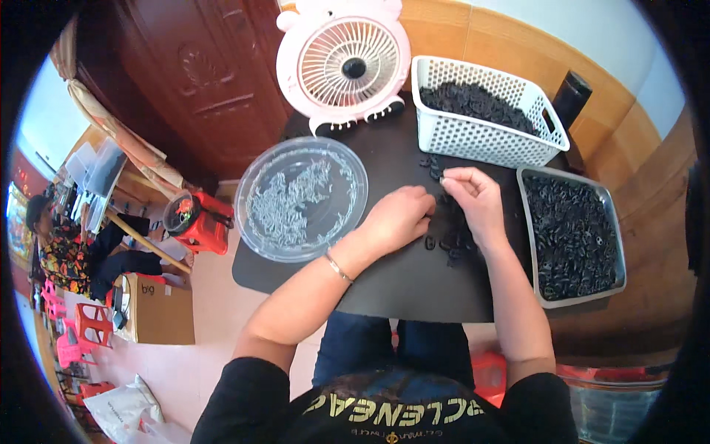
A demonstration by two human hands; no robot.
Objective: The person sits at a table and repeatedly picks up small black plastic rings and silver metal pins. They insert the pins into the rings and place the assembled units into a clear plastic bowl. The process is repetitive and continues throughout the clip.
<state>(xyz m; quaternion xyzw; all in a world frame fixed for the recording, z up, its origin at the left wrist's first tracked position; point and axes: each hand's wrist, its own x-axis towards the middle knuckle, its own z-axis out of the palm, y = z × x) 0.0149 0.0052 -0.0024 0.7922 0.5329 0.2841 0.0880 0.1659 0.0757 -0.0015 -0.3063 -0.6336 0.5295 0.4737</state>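
Observation:
My left hand [399,219] is over the dark table with its fingers curled inward. Whatever it may hold is hidden from view. Close by, my right hand [478,201] pinches thumb and forefinger together at a tiny thing too small to name. Small black ring-like pieces [457,243] lie loose on the table beneath and between the hands. To the left of my left hand sits a round clear tray [346,222] with many small translucent pieces spread in it. A grey rectangular tray [623,275] full of black pieces is right of my right forearm.
A white perforated basket [473,148] of black pieces stands at the back right, beside a dark cylinder [572,96]. At the back is a pink fan [353,68]. Off the table to the left are a red stool [203,226], a cardboard box [166,314] and a seated person [70,251].

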